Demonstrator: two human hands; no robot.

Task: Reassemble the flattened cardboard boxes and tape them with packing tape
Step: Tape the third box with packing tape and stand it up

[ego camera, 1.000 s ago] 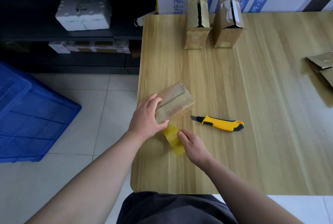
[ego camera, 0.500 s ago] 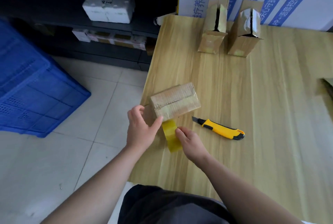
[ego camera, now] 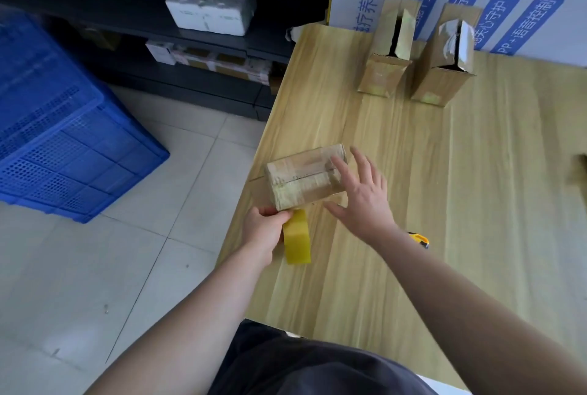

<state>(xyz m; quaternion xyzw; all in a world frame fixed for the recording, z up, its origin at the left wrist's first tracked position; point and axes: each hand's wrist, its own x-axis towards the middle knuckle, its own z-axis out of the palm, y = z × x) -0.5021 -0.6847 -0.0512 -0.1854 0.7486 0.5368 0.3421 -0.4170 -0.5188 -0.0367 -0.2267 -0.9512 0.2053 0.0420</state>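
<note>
Right hand (ego camera: 360, 194) spread flat on box (ego camera: 298, 180); left hand (ego camera: 263, 229) grips tape roll (ego camera: 297, 239) (near-left corner). Advise: pull taut, then smooth outward firmly.

Three cardboard boxes show: one front box (ego camera: 298, 172) and two back boxes (ego camera: 381, 73) (ego camera: 441, 83). There is one yellow tape roll (ego camera: 297, 237), one utility knife (ego camera: 421, 239) and one blue crate (ego camera: 63, 127).

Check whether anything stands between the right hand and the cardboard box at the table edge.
Nothing visible does. The right hand touches the cardboard box at its right end with straight fingers. The left hand holds the yellow tape roll at the box's near corner.
</note>
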